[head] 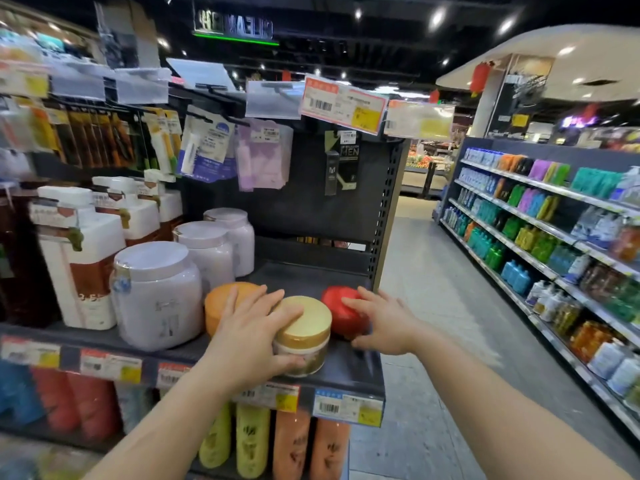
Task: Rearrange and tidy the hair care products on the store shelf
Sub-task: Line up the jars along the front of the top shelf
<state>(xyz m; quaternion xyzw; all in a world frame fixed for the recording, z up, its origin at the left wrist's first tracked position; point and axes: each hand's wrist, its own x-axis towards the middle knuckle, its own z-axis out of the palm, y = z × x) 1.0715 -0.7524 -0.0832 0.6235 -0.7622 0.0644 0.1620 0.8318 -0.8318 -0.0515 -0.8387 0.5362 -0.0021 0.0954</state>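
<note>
Here left grip (251,336) clasps gold-lidded jar (304,336) near shelf edge (346,382); right grip (379,322) clasps red jar (344,311).

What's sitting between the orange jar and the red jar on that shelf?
The gold-lidded jar, in the head view. The left hand grips it and also covers part of the orange jar; the right hand holds the red jar.

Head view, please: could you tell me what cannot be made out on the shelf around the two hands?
- Round gold-lidded jar: label blurred, its left side hidden by the left hand, which grips it.
- Round red jar: front covered by the right hand; print unseen.
- Round orange jar: lower part hidden behind the left hand.
- Price tags on the dark metal shelf's edge: text too small and blurred.
</note>
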